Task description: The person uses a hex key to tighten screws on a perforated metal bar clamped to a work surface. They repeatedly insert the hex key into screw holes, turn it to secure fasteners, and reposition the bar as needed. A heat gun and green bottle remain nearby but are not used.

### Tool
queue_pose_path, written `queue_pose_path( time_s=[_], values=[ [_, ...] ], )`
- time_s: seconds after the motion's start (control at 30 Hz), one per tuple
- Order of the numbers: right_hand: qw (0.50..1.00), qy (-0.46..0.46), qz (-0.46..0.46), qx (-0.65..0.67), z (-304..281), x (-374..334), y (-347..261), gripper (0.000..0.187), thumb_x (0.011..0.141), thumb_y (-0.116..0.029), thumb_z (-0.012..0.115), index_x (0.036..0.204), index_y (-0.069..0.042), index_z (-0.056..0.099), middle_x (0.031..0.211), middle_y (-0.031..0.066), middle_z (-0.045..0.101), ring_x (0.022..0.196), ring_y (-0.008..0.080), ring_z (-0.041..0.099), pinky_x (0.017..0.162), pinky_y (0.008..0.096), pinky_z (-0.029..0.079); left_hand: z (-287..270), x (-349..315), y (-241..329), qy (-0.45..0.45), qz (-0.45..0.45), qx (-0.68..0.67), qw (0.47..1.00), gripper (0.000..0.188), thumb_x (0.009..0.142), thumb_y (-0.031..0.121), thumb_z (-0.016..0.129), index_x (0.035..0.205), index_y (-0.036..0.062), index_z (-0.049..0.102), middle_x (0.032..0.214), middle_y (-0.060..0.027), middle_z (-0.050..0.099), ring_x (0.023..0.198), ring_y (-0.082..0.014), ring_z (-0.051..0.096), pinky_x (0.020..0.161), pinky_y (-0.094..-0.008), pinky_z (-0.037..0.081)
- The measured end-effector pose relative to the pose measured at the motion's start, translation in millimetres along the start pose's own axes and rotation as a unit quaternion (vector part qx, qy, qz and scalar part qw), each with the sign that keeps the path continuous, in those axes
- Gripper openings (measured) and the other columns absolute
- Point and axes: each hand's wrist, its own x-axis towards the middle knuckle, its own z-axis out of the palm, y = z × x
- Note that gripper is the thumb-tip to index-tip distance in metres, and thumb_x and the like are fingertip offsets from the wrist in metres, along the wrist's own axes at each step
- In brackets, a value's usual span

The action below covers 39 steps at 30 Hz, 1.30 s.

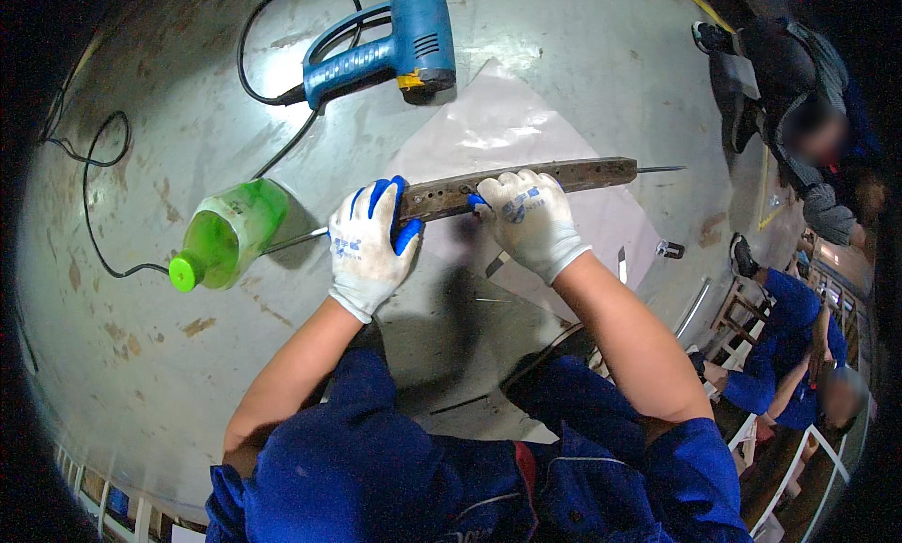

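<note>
This is a workshop: a blue heat gun [423,40] with a black cord [241,50] lies on the stained grey-green floor [141,402]. The left hand [362,252] and right hand [533,222] wear work gloves, and towards the floor's right edge are a co-worker [787,299] in blue workwear and pale frames [827,451].

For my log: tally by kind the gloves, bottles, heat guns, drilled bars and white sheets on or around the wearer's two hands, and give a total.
White-and-blue work gloves: 2
Green-capped bottle: 1
Blue heat gun: 1
Dark drilled bar: 1
White sheet: 1
Total: 6
</note>
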Motion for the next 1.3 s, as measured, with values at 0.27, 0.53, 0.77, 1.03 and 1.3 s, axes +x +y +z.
queue_pose_path(
  time_s=[0.27, 0.53, 0.77, 1.03, 1.3],
  values=[
    [0.999, 0.019, -0.039, 0.004, -5, 3, 5, 0.019, 0.093, -0.031, 0.07, 0.087, -0.013, 0.065, 0.088, 0.0116, 0.07, 0.089, 0.0331, 0.069, 0.081, 0.0468, 0.053, 1, 1, -1, 0.001, 0.004, -0.002, 1.0, 0.068, 0.083, 0.026, 0.078, 0.142, 0.0046, 0.053, 0.134, -0.0199, 0.059, 0.123, -0.0403, 0.055, 0.104, -0.052, 0.041],
    [0.998, 0.0, -0.061, 0.008, -8, 6, 8, 0.017, 0.093, -0.029, 0.069, 0.088, -0.013, 0.065, 0.088, 0.0121, 0.071, 0.09, 0.0333, 0.07, 0.082, 0.0467, 0.054, 1, 1, -2, 0.001, 0.002, -0.005, 1.0, 0.068, 0.083, 0.027, 0.078, 0.141, 0.0049, 0.053, 0.134, -0.02, 0.059, 0.122, -0.0405, 0.055, 0.103, -0.052, 0.042],
    [0.995, -0.054, -0.08, 0.036, -8, 11, 17, 0.015, 0.092, -0.027, 0.07, 0.09, -0.013, 0.066, 0.09, 0.0136, 0.071, 0.092, 0.0342, 0.07, 0.083, 0.047, 0.055, 3, 1, -3, -0.001, 0.0, 0.002, 1.0, 0.069, 0.082, 0.028, 0.079, 0.142, 0.0049, 0.053, 0.134, -0.0204, 0.059, 0.122, -0.0405, 0.055, 0.103, -0.0521, 0.042],
    [0.994, -0.072, -0.076, 0.024, -16, 14, 15, 0.015, 0.092, -0.027, 0.07, 0.094, -0.013, 0.068, 0.093, 0.0129, 0.072, 0.095, 0.0343, 0.07, 0.084, 0.0471, 0.055, 1, 1, -2, -0.003, 0.003, -0.001, 1.0, 0.071, 0.081, 0.026, 0.079, 0.143, 0.004, 0.052, 0.134, -0.021, 0.058, 0.123, -0.0406, 0.054, 0.105, -0.0521, 0.041],
    [0.993, -0.062, -0.081, 0.057, -11, 12, 23, 0.016, 0.094, -0.028, 0.068, 0.096, -0.012, 0.067, 0.09, 0.0146, 0.072, 0.091, 0.0359, 0.071, 0.08, 0.0474, 0.056, 2, 0, -2, -0.004, 0.0, 0.001, 1.0, 0.071, 0.082, 0.028, 0.079, 0.143, 0.0051, 0.052, 0.136, -0.0205, 0.058, 0.125, -0.0402, 0.054, 0.105, -0.0517, 0.041]
  ],
)
